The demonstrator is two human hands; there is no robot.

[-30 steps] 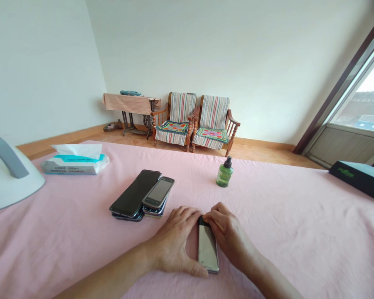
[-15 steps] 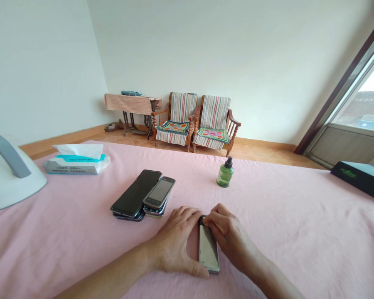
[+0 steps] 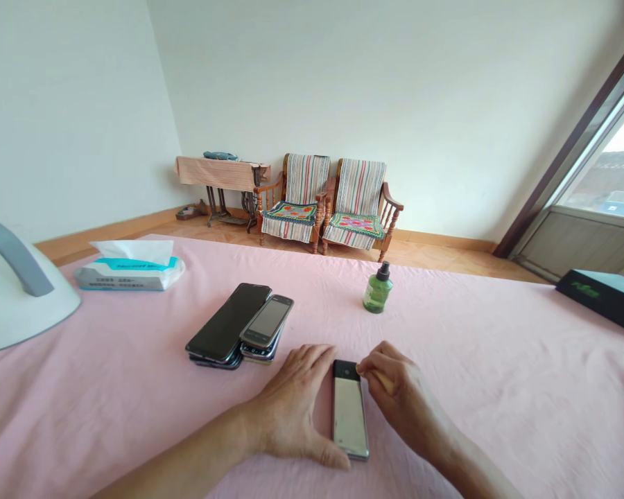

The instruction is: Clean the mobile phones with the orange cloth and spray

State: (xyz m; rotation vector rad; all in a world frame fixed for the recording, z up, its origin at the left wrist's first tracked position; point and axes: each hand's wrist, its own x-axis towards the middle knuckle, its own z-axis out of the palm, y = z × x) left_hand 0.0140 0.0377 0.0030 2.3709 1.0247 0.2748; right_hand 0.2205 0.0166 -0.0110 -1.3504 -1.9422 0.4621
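Note:
A slim phone (image 3: 350, 416) lies back up on the pink cloth, silvery with a black camera end away from me. Beside its left edge rests my left hand (image 3: 296, 409), fingers stretched and spread, thumb touching the near end of the phone. My right hand (image 3: 398, 384) is closed in a pinch at the phone's upper right edge, by the camera end. Within its fingers shows a small pale yellow object (image 3: 384, 381), mostly hidden, whose kind I cannot make out.
Stacked phones (image 3: 231, 322) lie to the left, a smaller grey phone (image 3: 267, 320) topping one pile. Further off stands a green spray bottle (image 3: 378, 290). A tissue pack (image 3: 130, 272) and a white appliance (image 3: 26, 298) are at left, a black box (image 3: 598, 298) at right.
My right hand has shifted right, from over the phone's camera end to its right edge, uncovering the lens and the pale yellow object. The left hand stays in place.

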